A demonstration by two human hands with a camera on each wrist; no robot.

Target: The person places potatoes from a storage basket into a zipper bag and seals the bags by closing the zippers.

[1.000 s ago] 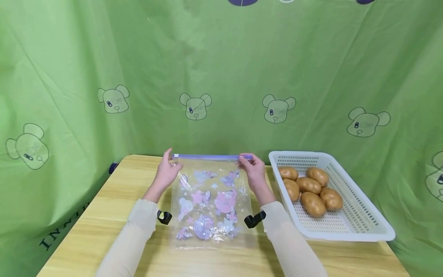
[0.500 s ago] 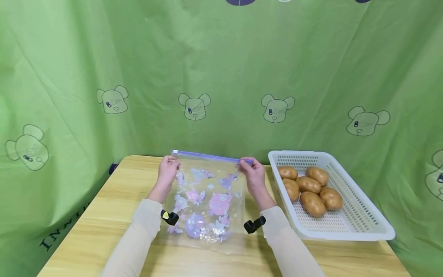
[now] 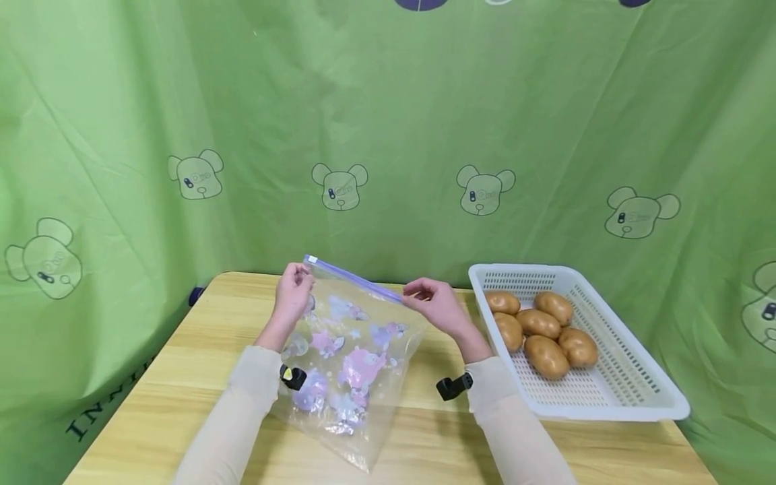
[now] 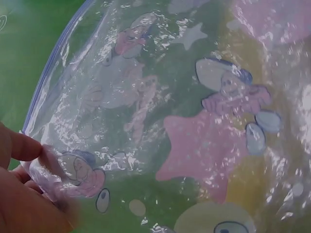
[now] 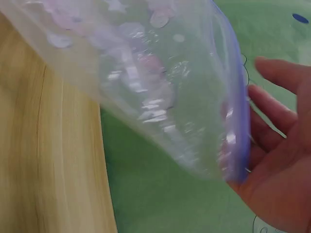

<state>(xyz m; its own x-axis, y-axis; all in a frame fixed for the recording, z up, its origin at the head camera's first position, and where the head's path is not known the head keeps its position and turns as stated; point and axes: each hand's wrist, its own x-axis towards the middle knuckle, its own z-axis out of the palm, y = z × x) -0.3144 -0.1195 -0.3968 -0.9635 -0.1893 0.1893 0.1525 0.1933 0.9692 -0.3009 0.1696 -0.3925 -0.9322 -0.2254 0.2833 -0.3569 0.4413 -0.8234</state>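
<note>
1. My left hand (image 3: pixel 294 294) pinches the upper left corner of the zip bag (image 3: pixel 345 350), just under the purple zip strip (image 3: pixel 354 277). In the left wrist view my fingers (image 4: pixel 22 145) press the clear plastic (image 4: pixel 184 121) between them, so this hand has a firm hold of the corner.

2. I keep this corner high, and so the bag hangs tilted, with the zip edge sloping down toward my right side. Its lower corner rests on the wooden table (image 3: pixel 151 397), in front of me and between my two forearms.

3. My right hand (image 3: pixel 438 304) is at the other end of the zip strip. In the right wrist view the fingers (image 5: pixel 279 111) are loosely curved and the palm is open beside the strip end (image 5: pixel 238 145). The strip touches the hand, but I cannot tell if the fingertips really pinch it. I think this hand only steadies the end, while the left hand carries the weight.

4. The bag is transparent with pink and purple cartoon prints, and I see nothing inside it.

5. The white basket (image 3: pixel 630 397) with the potatoes (image 3: pixel 542 330) stands just beside my right arm, near the bag but not touching it. So placed, it is easy for my right hand to reach.
</note>
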